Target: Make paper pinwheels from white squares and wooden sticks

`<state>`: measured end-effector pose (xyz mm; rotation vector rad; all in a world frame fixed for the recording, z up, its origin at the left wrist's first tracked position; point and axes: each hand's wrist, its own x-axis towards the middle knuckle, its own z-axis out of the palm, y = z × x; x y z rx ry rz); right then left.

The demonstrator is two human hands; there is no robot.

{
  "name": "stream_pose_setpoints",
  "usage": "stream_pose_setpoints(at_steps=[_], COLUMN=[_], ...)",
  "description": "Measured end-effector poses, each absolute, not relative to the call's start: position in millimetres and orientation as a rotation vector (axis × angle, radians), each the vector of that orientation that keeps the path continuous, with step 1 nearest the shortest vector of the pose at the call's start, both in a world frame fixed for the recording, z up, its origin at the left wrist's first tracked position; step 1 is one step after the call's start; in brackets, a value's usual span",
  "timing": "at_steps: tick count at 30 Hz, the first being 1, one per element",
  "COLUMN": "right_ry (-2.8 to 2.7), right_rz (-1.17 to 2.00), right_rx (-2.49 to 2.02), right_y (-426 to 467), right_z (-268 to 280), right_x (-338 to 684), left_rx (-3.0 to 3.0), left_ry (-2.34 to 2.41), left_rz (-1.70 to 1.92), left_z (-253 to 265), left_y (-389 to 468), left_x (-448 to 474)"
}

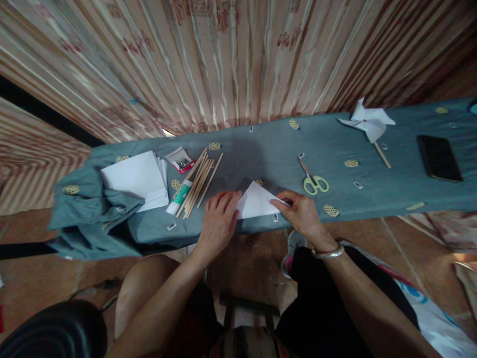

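A white sheet of paper (pixel 256 203), folded into a triangle with its point away from me, lies at the near edge of the cloth-covered table. My left hand (pixel 219 219) is closed at its left corner, fingers bent over the edge and thumb against the paper. At the opposite corner my right hand (pixel 301 211) pinches the paper between thumb and fingers. Green-handled scissors (pixel 315 183) rest just beyond my right hand. Left of my left hand lie several thin wooden sticks (pixel 201 184) and a green and white glue stick (pixel 179 197).
A stack of white paper (pixel 136 179) and a small packet of metal pins (pixel 181 160) lie to the left. Toward the right are a finished paper pinwheel (pixel 367 122) on a stick and a black phone (pixel 439 157). A striped curtain (pixel 238 64) hangs behind the table (pixel 253 149).
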<state>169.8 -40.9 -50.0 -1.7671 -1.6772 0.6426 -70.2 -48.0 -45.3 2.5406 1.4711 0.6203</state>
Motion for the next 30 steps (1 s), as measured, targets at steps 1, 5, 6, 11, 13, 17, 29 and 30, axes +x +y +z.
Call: stream_pose_setpoints(at_steps=[1, 5, 6, 11, 13, 17, 29, 30], right_ry=[-1.688, -1.736, -1.749, -1.778, -1.779, -1.776, -1.836, -1.847], right_rz=[0.632, 0.578, 0.561, 0.519, 0.519, 0.504, 0.353, 0.340], right_rx=[-1.774, -1.768, -1.756, -1.734, -1.736, -1.742, -1.718, -1.720], right_y=[-40, -40, -40, -37, -36, -36, -38, -39], right_z=[-50, -51, -51, -54, -55, -57, -58, -58], right_x=[169, 166, 166, 165, 166, 166, 162, 162], left_rx=[2.616, 2.780, 2.770, 2.711, 2.704, 2.682, 2.694, 2.696], left_ry=[1.401, 1.108, 1.097, 1.110, 1.115, 1.113, 1.130, 1.133], left_rz=[0.628, 0.464, 0.402, 0.293, 0.297, 0.296, 0.254, 0.251], left_z=[-44, -47, -50, -58, -58, -59, -63, -63], left_y=[-51, -64, -66, -68, -68, -68, -69, -69], left_x=[-67, -51, -47, -43, -44, -45, -44, -44])
